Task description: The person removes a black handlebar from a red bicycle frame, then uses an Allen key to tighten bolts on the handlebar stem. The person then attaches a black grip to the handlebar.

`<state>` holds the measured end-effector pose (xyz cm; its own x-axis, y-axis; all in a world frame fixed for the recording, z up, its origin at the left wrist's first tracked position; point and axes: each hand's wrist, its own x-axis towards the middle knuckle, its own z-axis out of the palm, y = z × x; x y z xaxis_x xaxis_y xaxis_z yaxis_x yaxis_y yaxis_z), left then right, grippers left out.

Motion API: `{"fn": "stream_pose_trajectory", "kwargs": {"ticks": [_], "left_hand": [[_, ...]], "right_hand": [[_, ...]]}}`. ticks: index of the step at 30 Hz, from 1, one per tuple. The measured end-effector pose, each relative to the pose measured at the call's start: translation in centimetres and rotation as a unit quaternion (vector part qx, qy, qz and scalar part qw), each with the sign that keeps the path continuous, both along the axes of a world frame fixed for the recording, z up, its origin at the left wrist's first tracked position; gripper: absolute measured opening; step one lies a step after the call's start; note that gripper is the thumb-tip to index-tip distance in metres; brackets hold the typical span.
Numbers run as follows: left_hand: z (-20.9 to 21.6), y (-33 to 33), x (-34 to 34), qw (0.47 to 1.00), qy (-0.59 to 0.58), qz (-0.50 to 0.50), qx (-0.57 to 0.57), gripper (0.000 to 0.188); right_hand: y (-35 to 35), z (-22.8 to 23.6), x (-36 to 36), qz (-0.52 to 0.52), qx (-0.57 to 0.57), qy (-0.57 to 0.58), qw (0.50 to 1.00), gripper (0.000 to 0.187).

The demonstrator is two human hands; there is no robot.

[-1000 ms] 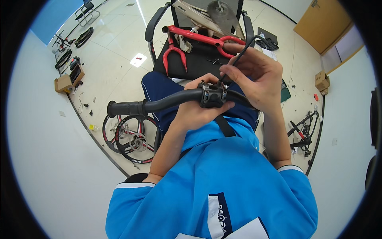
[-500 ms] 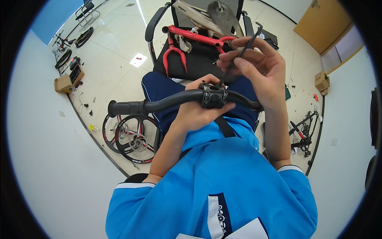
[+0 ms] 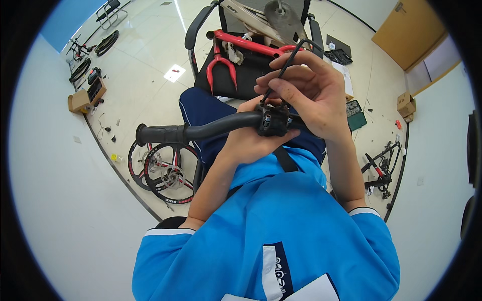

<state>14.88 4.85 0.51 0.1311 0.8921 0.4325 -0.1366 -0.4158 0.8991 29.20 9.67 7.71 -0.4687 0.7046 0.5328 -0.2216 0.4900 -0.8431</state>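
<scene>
Hex key (image 3: 293,55) shifted left in right hand (image 3: 319,98), seemingly touching clamp (image 3: 273,127).

The handlebar (image 3: 221,126) looks matt, the hex key (image 3: 289,60) smooth metal

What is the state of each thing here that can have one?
Left hand: holding the black metal handlebar clamp
Right hand: holding the bent black hex key
Hex key: tip at the clamp, seating unclear
Curved black handlebar: held in the clamp
Brown cardboard box, left: open
Brown wooden door: open
</scene>
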Motion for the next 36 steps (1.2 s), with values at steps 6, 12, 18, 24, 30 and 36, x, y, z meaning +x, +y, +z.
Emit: {"fn": "stream_pose_trajectory", "kwargs": {"ticks": [6,12,18,24,30,36], "left_hand": [[0.06,0.29,-0.23,0.999,0.038,-0.005,0.002,0.041],[0.03,0.43,-0.22,0.999,0.045,-0.002,0.016,0.041],[-0.37,0.51,-0.22,1.0,0.025,-0.013,0.006,0.042],[-0.29,0.5,-0.14,1.0,0.019,-0.007,-0.011,0.042],[0.28,0.19,-0.35,0.999,0.027,-0.017,-0.01,0.04],[0.01,0.36,-0.33,0.999,0.032,-0.019,-0.005,0.04]], "right_hand": [[-0.04,-0.03,-0.03,-0.033,0.033,-0.035,0.998,0.025],[-0.02,-0.01,-0.04,-0.057,0.044,-0.031,0.997,0.028],[-0.35,-0.02,0.03,-0.051,0.025,-0.005,0.998,0.029],[-0.06,0.21,-0.11,-0.001,-0.023,0.015,1.0,0.03],[0.04,0.31,-0.02,-0.069,0.09,-0.1,0.988,0.03],[-0.09,0.26,-0.08,-0.062,0.071,-0.07,0.993,0.034]]}}
